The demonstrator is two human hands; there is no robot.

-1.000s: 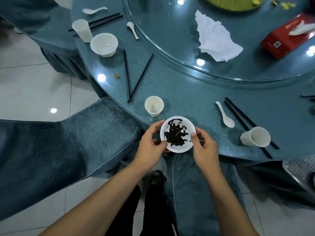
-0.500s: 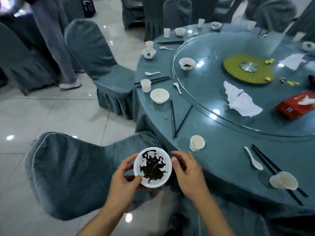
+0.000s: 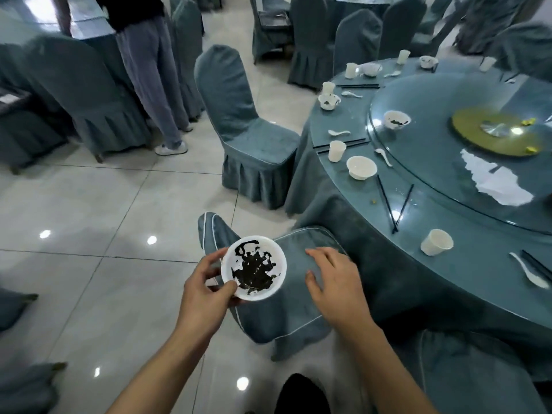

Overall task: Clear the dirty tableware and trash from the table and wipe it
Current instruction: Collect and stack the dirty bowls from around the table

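Note:
My left hand (image 3: 203, 289) grips a small white bowl (image 3: 254, 271) smeared with dark residue, held in the air over a blue-covered chair (image 3: 286, 294), away from the table. Beside the bowl my right hand (image 3: 336, 283) hovers with relaxed fingers and holds nothing. The round blue table (image 3: 448, 264) stands to the right. On it lie white paper cups (image 3: 436, 242), a clean white bowl (image 3: 360, 167), dirty bowls (image 3: 396, 118), black chopsticks (image 3: 394, 201), white spoons (image 3: 530, 270) and a crumpled white napkin (image 3: 493, 180).
A glass turntable (image 3: 466, 144) with a yellow-green centre disc (image 3: 495, 132) covers the table's middle. Covered chairs (image 3: 245, 121) ring the table. A person in grey trousers (image 3: 152, 76) stands at the far left on the tiled floor (image 3: 89, 234).
The bowl has been lifted off the table's edge and carried left, over the chair. My right hand has let go of it. The view has swung left, away from the table.

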